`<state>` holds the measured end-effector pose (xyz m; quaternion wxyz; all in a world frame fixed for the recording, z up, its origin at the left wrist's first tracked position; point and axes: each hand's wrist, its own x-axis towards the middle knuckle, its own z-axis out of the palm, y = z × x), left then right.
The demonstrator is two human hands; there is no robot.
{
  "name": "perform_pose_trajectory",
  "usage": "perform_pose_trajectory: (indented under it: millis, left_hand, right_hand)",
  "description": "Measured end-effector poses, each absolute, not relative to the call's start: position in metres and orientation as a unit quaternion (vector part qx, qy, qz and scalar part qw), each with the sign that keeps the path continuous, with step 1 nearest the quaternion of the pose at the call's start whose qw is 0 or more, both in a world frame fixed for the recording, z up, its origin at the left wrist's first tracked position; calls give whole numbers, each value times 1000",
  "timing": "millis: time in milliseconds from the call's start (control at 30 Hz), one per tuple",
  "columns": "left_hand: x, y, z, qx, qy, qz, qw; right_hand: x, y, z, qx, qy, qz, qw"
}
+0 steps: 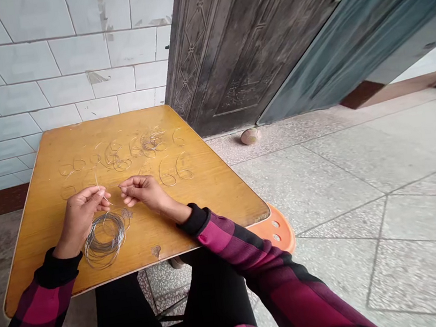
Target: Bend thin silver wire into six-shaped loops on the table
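A yellow wooden tabletop [213, 186] fills the middle of the head view. My left hand [82, 218] pinches a thin strand of silver wire [100, 190] between its fingertips, and the strand rises upward from them. My right hand [143, 190] faces it, with its fingertips pinched close together, seemingly on the same wire, though the thin strand is hard to see there. A loose coil of grey wire [105, 240] lies on the table under my left hand. Farther away, several small wire loops and curls [119, 155] lie in a scattered row.
A white tiled wall [45, 58] stands behind the table, and a dark embossed door [226, 48] stands to its right. An orange stool [278, 229] pokes out past the table's right corner. A small round stone [250, 136] sits on the speckled floor [365, 175].
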<state>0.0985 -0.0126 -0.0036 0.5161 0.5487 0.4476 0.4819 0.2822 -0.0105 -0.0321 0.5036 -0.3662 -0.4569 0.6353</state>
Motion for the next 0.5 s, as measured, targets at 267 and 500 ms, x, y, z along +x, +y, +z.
perform_pose_trajectory:
  millis: [267,500]
  left_hand:
    - [97,-9,-9,565,459,481,489]
    - [97,-11,-5,566,453,463,510]
  right_hand:
    - [280,-11,-33,-370,-485,624,488]
    - [281,-10,-31,-376,-483,629,480]
